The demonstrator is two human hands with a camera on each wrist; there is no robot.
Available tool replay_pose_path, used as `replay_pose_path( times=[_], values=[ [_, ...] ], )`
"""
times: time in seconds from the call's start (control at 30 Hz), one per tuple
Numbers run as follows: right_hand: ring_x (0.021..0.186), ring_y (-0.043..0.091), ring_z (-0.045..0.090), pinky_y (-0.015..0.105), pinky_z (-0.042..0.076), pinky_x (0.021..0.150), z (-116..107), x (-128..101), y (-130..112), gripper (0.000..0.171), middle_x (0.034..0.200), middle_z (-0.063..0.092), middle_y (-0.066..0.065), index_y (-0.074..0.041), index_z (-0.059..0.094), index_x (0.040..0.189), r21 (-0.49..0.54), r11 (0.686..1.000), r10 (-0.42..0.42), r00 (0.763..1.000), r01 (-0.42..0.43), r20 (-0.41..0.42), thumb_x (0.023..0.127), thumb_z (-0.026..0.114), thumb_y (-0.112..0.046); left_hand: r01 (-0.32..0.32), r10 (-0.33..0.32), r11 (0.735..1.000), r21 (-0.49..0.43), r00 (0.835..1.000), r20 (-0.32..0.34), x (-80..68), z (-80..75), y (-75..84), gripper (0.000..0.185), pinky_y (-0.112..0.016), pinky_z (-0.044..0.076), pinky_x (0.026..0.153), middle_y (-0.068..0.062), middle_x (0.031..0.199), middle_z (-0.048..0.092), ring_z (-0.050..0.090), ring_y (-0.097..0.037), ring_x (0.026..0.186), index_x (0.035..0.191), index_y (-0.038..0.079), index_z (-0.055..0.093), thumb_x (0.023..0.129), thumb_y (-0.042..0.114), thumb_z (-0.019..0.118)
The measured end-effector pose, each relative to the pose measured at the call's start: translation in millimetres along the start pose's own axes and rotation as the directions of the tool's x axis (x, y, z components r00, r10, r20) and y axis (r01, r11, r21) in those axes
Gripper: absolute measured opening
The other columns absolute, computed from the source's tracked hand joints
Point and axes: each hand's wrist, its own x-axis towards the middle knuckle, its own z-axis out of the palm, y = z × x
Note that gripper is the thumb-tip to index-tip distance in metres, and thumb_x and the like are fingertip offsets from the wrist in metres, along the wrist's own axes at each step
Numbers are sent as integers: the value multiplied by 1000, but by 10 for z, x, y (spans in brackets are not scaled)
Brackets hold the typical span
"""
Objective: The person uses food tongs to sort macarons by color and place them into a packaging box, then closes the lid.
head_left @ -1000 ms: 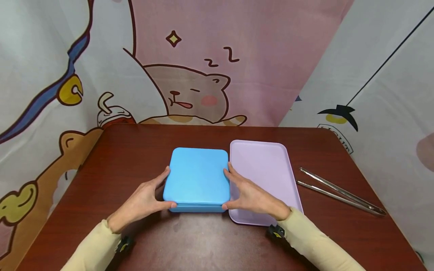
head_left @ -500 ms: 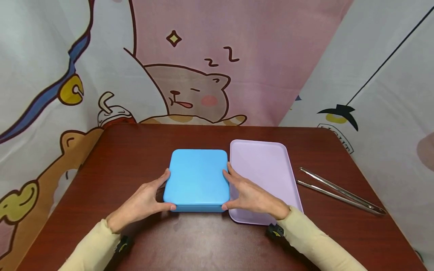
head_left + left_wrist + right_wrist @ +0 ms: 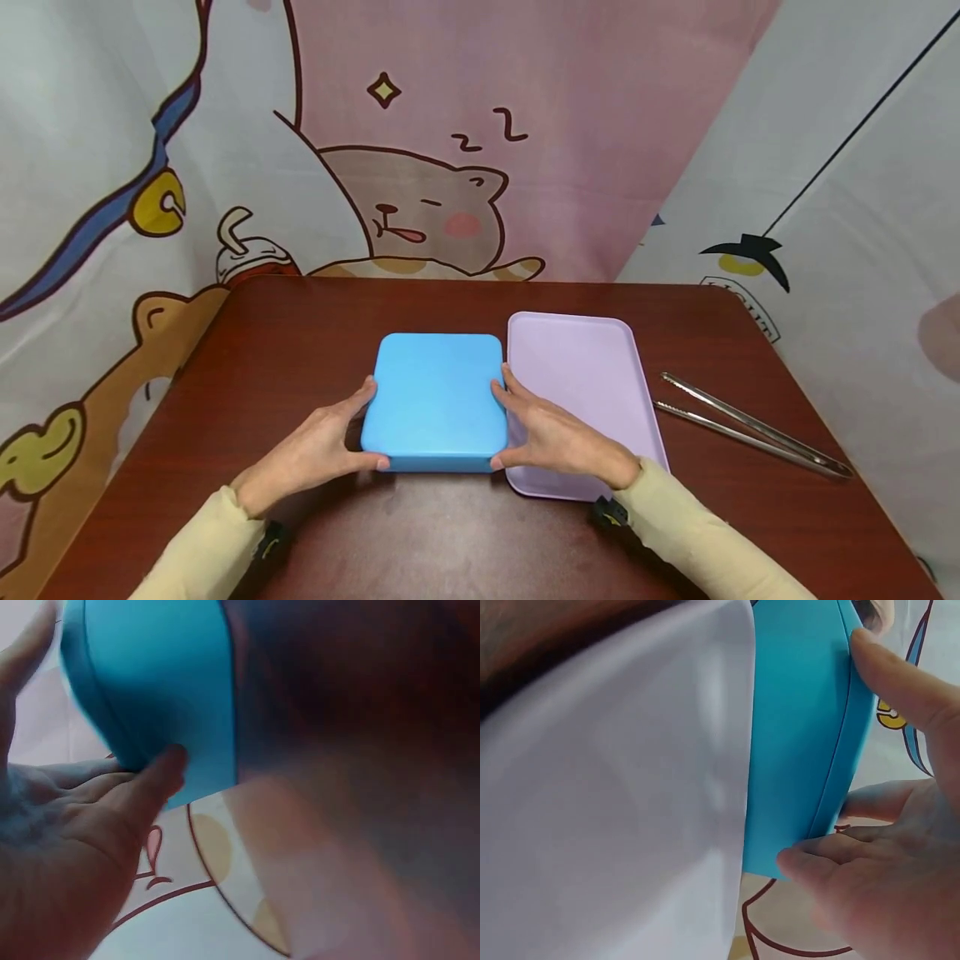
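Observation:
A flat blue box (image 3: pixel 435 400) with rounded corners lies on the dark red table (image 3: pixel 300 333), straight ahead of me. My left hand (image 3: pixel 366 423) grips its left side, thumb at the near corner and fingers along the edge. My right hand (image 3: pixel 504 423) holds the right side the same way. In the left wrist view the thumb (image 3: pixel 161 772) presses the blue box (image 3: pixel 157 675) at its corner. The right wrist view shows fingertips (image 3: pixel 900 682) on the seam of the blue box (image 3: pixel 802 735). A lilac tray (image 3: pixel 585 375) lies against the box's right side, under my right hand.
Metal tongs (image 3: pixel 750 425) lie on the table right of the lilac tray. A cartoon-printed cloth (image 3: pixel 420 167) hangs behind and beside the table. Bare tabletop shows to the left of the box and in front of it.
Both hands keep the same hold on the blue box. The box sits a touch lower in the view than a second ago; nothing else has moved.

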Motion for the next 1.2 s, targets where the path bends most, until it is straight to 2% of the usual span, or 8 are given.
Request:
replay_pose_path(
  times=[0.2, 0.3, 0.4, 0.47, 0.67, 0.87, 1.2],
  values=[
    [158, 27, 12, 49, 28, 122, -69, 25, -30, 114, 173, 4, 15, -3, 25, 163, -74, 997, 18, 999, -21, -32, 82, 84, -57, 26, -19, 996, 82, 997, -74, 47, -40, 33, 94, -59, 40, 112, -17, 166, 33, 42, -36, 147, 160, 0, 35, 95, 62, 65],
    [159, 28, 9, 49, 24, 124, -117, 88, -12, 117, 173, 5, 13, -2, 24, 164, -125, 992, 9, 998, -16, -57, 82, 79, -65, -10, 24, 991, 134, 995, -101, 141, -61, 43, 93, -60, 34, 116, -12, 170, 25, 30, -35, 153, 162, 4, 30, 98, 64, 60],
    [160, 27, 4, 49, 20, 125, -159, 173, 35, 121, 174, 1, 10, -3, 19, 165, -171, 985, 3, 999, -12, -54, 82, 73, -73, -59, 77, 981, 187, 993, -90, 271, -70, 28, 98, -60, 26, 120, -9, 173, 12, 15, -36, 158, 164, 4, 25, 97, 66, 59],
    [160, 26, 0, 49, 17, 126, -186, 232, 71, 124, 174, -1, 9, -4, 17, 165, -188, 982, 4, 999, -13, -45, 81, 71, -76, -76, 94, 973, 216, 993, -73, 364, -68, 5, 100, -61, 23, 121, -9, 174, 6, 10, -37, 158, 165, 4, 22, 96, 68, 58],
    [160, 26, -2, 50, 14, 126, -236, 359, 141, 129, 173, -4, 7, -5, 11, 166, -175, 984, 28, 1000, -28, -2, 79, 72, -77, -56, 59, 963, 262, 998, -4, 556, -36, -65, 104, -65, 19, 121, -11, 174, 3, 5, -37, 159, 166, 5, 17, 96, 73, 52],
    [160, 31, 2, 55, 16, 125, -251, 384, 157, 130, 173, -3, 11, -2, 11, 165, -169, 986, 16, 1000, -12, 22, 79, 73, -76, -46, 40, 963, 265, 999, 28, 605, 11, -79, 107, -64, 16, 122, -8, 174, -2, 4, -32, 160, 167, 7, 14, 94, 77, 50],
    [160, 27, 0, 55, 15, 125, -260, 388, 168, 129, 173, -5, 10, -3, 9, 166, -199, 980, 32, 998, -21, 52, 80, 69, -79, -50, 44, 951, 304, 999, 26, 606, 49, -68, 108, -62, 16, 123, -10, 174, -1, 6, -31, 160, 166, 6, 15, 94, 79, 48]
  ],
)
